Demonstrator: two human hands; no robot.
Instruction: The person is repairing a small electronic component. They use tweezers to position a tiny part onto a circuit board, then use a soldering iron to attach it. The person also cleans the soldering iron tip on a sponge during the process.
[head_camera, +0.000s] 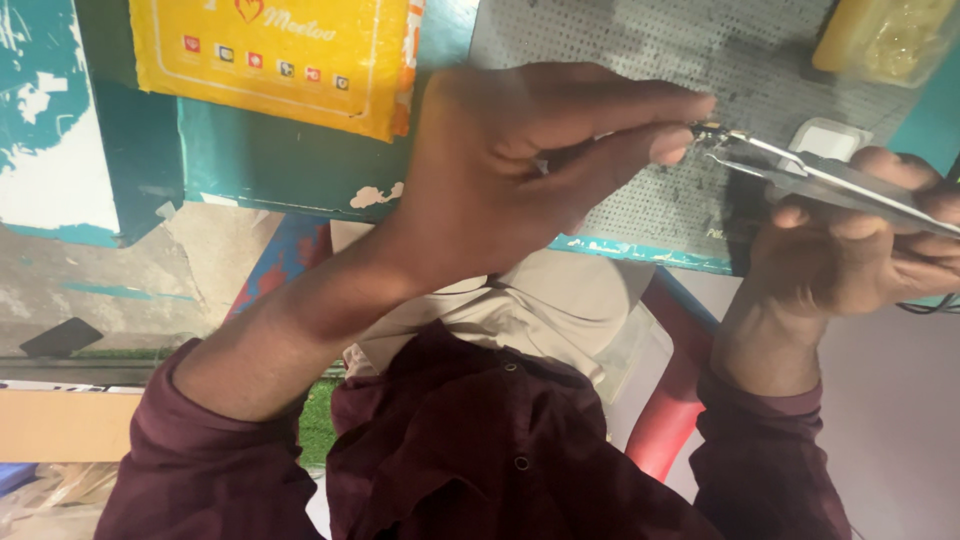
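Note:
My left hand (530, 170) reaches across to the right, its thumb and forefinger pinched on a tiny metallic part (712, 128). My right hand (860, 250) grips a pair of metal tweezers (830, 180), whose tips point left and meet the tiny part at my left fingertips. Both hands hover over a grey perforated mat (640, 60) on a teal table (280, 160). The part is too small to tell in detail.
A yellow flat package (270, 60) lies at the table's upper left. A yellow block in clear wrap (885, 35) sits at the top right, and a small white square case (830, 138) lies behind the tweezers. My maroon shirt (480, 450) fills the lower view.

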